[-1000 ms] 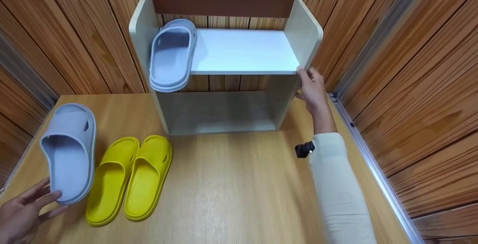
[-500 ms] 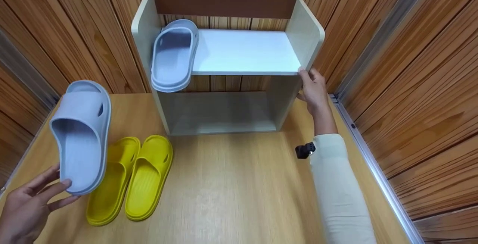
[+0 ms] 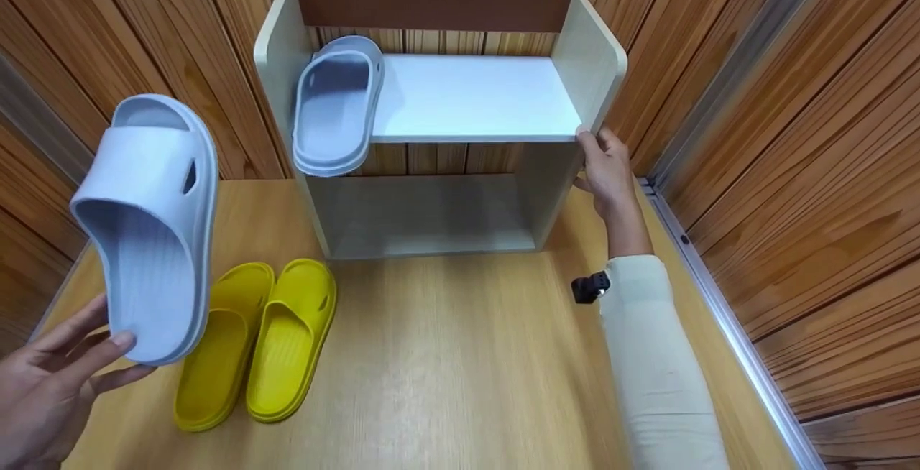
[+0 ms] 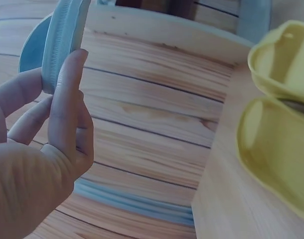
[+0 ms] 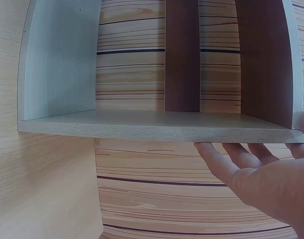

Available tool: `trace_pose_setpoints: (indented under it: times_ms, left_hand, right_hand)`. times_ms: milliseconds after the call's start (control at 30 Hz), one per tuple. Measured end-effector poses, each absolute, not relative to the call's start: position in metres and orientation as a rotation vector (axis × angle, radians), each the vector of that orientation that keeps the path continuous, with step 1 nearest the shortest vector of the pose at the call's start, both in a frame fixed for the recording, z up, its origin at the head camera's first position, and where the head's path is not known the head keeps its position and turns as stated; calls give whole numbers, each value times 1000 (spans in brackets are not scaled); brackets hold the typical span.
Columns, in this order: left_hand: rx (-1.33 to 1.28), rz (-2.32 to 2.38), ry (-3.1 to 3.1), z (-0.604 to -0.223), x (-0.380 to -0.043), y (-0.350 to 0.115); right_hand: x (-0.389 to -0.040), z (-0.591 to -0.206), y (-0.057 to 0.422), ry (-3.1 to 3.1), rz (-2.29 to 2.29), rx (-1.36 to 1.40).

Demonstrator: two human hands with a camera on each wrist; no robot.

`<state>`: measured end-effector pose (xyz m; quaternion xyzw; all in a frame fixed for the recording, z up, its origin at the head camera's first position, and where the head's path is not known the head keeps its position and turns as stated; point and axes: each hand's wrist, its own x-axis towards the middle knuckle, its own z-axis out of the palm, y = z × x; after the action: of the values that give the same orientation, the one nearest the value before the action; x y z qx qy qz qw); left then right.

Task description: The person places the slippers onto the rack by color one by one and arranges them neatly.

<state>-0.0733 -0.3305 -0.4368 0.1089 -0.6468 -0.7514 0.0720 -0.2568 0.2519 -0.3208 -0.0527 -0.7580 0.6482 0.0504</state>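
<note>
My left hand (image 3: 57, 387) pinches a light grey slipper (image 3: 154, 254) by its heel, thumb on the footbed and fingers underneath. The slipper is raised, toe up, and partly overlaps the left yellow slipper in the head view. In the left wrist view its edge-on sole (image 4: 65, 45) shows between thumb and fingers. My right hand (image 3: 609, 175) grips the right side panel of a small shoe rack (image 3: 474, 96), thumb at the upper shelf's front corner. Fingertips lie along the panel's outer face in the right wrist view. Another grey slipper (image 3: 334, 114) rests at the upper shelf's left end.
Two yellow slippers (image 3: 284, 362) lie side by side on the wood-look floor (image 3: 445, 355), left of centre. The rack's lower shelf (image 3: 431, 218) sits at floor level. Wood-plank walls (image 3: 812, 168) close in the back and both sides, with a metal strip (image 3: 733, 326) along the right.
My left hand has lifted the grey slipper higher, shifting it first rightward, then slightly back left. The right hand has kept its grip on the rack.
</note>
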Motion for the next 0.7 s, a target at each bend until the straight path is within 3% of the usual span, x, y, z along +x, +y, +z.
trace_pose_setpoints:
  times_ms: [700]
  left_hand:
    - [-114,-2258,-1801,-391,-69,-287]
  right_hand:
    - [-272,-338,263,-2302,1957,-214]
